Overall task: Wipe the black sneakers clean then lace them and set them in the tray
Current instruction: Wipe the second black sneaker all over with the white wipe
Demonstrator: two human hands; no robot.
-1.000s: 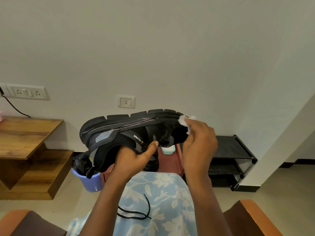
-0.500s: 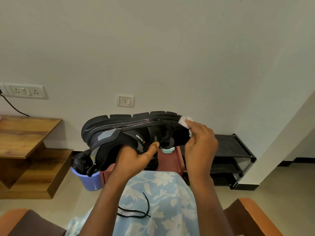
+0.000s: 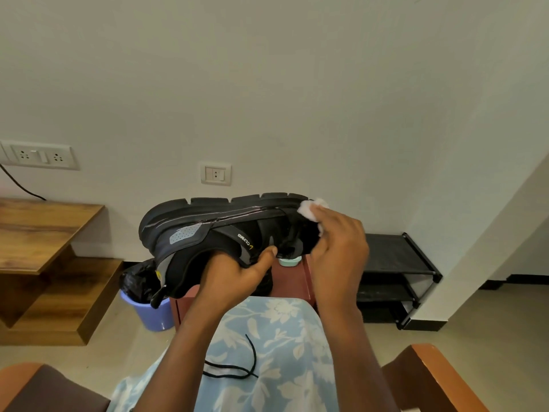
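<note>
While my left hand (image 3: 234, 275) grips the sole-up black sneaker (image 3: 208, 233) by its collar above my lap (image 3: 285, 331), my right hand (image 3: 335, 242) pinches a white wad (image 3: 309, 207) against its toe: wiping is under way. Lacing and traying are left; a loose lace (image 3: 237, 368) lies on my lap, and I cannot make out the tray.

A plain white wall (image 3: 297, 84) carries a double socket panel (image 3: 38, 156) at left (a black cable (image 3: 20, 188) hangs below it) and a single switch plate (image 3: 216, 173). A stepped wooden counter (image 3: 38, 230) stands left and a black shoe rack (image 3: 395, 257) right, on a pale beige floor (image 3: 490, 316).
</note>
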